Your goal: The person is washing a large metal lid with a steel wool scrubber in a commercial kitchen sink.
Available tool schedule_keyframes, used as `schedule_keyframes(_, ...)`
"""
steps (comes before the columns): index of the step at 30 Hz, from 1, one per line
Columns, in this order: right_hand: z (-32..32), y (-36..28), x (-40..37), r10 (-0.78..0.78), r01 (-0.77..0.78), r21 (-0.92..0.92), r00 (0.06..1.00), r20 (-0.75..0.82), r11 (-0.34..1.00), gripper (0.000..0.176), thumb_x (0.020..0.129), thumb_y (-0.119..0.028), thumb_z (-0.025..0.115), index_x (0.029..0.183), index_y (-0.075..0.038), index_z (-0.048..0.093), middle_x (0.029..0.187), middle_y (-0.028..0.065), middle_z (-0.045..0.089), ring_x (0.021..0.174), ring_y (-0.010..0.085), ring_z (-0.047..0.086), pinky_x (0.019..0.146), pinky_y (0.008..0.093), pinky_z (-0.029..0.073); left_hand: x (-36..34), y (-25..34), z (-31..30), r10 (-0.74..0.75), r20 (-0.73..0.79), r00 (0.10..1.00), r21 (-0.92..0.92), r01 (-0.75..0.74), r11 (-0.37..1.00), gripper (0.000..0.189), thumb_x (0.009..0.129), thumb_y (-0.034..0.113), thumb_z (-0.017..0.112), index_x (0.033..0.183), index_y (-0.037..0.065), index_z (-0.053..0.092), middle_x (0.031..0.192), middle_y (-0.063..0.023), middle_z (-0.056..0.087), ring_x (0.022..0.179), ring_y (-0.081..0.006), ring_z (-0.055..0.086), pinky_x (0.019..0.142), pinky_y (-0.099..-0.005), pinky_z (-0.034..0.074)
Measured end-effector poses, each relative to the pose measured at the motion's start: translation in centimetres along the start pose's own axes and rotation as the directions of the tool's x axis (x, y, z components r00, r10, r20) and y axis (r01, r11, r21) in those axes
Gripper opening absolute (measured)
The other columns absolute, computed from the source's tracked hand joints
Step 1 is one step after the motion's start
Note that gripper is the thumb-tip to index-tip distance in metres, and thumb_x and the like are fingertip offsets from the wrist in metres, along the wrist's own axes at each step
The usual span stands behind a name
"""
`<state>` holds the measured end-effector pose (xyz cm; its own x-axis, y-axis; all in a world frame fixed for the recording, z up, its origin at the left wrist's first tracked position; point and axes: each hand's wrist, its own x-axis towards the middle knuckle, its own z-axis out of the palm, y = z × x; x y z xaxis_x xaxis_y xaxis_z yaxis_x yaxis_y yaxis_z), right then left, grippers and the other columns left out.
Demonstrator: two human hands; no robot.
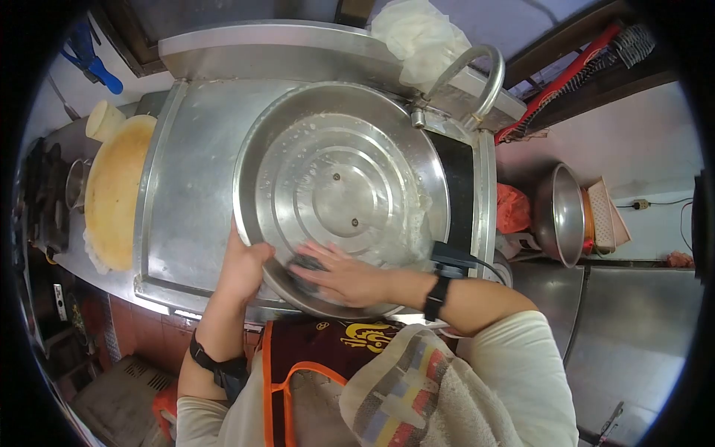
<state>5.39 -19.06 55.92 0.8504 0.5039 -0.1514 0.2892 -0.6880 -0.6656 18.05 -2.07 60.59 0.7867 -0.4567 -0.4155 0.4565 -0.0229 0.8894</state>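
A large round metal basin [328, 100] lies tilted on the steel sink counter, with water and some suds on its inner face. At its lower left rim, my left hand [244, 264] grips the edge, thumb over the rim. My right hand [339, 277] presses a dark scouring pad [304, 270] against the lower inside wall, its fingers partly over the pad. A curved metal faucet [484, 78] stands at the basin's upper right.
A translucent plastic bag [421, 37] hangs by the faucet. To the left are a round yellowish board [119, 194] and a pale cup [104, 121]. Another metal bowl [562, 216], a red bag [512, 209] and a pink basket [602, 216] stand at the right.
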Motion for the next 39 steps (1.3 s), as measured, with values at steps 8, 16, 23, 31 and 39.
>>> schedule_keyframes(8,-3.0,8.7,-6.8,0.548,-0.541,0.082,0.827,-0.128,0.837,0.061,0.089,-0.029,0.051,0.142,-0.017,0.025,0.145,0.0219,0.016,0.135,0.0364,0.020,0.107,0.0491,0.023,0.1,0.1,-0.3,-0.038,0.064,0.997,0.019,0.037,0.999,0.073,0.068,-0.011,0.045,0.137,0.001,0.026,0.114,-0.0121,0.050,0.102,-0.0205,0.051,0.089,-0.0303,0.041)
schedule_keyframes(16,-0.9,3.9,2.6,0.128,-0.161,-0.110,0.956,-0.263,0.981,0.060,0.088,-0.028,0.052,0.141,-0.014,0.028,0.145,0.0208,0.019,0.134,0.0391,0.018,0.107,0.0502,0.021,0.6,-0.7,-0.9,-0.014,0.084,0.996,0.013,0.013,1.000,0.073,0.067,-0.010,0.045,0.136,0.001,0.027,0.115,-0.0121,0.050,0.103,-0.0202,0.051,0.089,-0.0297,0.041)
schedule_keyframes(23,-2.9,11.0,-2.1,0.405,-0.531,-0.311,0.828,-0.387,0.788,0.058,0.086,-0.026,0.053,0.140,-0.017,0.031,0.141,0.0228,0.024,0.126,0.0391,0.030,0.102,0.0498,0.028,0.3,0.0,-0.6,-0.030,0.053,0.998,0.029,0.028,0.999,0.073,0.066,-0.010,0.046,0.136,0.001,0.027,0.114,-0.0125,0.051,0.102,-0.0205,0.051,0.089,-0.0296,0.041)
schedule_keyframes(31,-0.3,5.7,-1.4,0.254,-0.265,0.002,0.922,-0.293,0.964,0.056,0.087,-0.028,0.053,0.138,-0.016,0.034,0.142,0.0237,0.023,0.130,0.0419,0.026,0.107,0.0477,0.024,0.5,-0.2,-0.7,-0.023,0.077,0.997,0.040,0.020,0.999,0.073,0.067,-0.010,0.046,0.137,0.001,0.026,0.114,-0.0129,0.051,0.104,-0.0209,0.051,0.090,-0.0302,0.040)
schedule_keyframes(39,-5.5,13.8,-5.8,0.697,-0.773,-0.112,0.616,-0.368,0.624,0.058,0.088,-0.030,0.051,0.139,-0.011,0.030,0.141,0.0247,0.026,0.129,0.0419,0.027,0.106,0.0451,0.027,0.5,-0.3,-1.0,-0.034,0.078,0.996,0.095,0.026,0.995,0.075,0.068,-0.010,0.046,0.138,0.002,0.023,0.115,-0.0134,0.050,0.104,-0.0217,0.051,0.090,-0.0304,0.040)
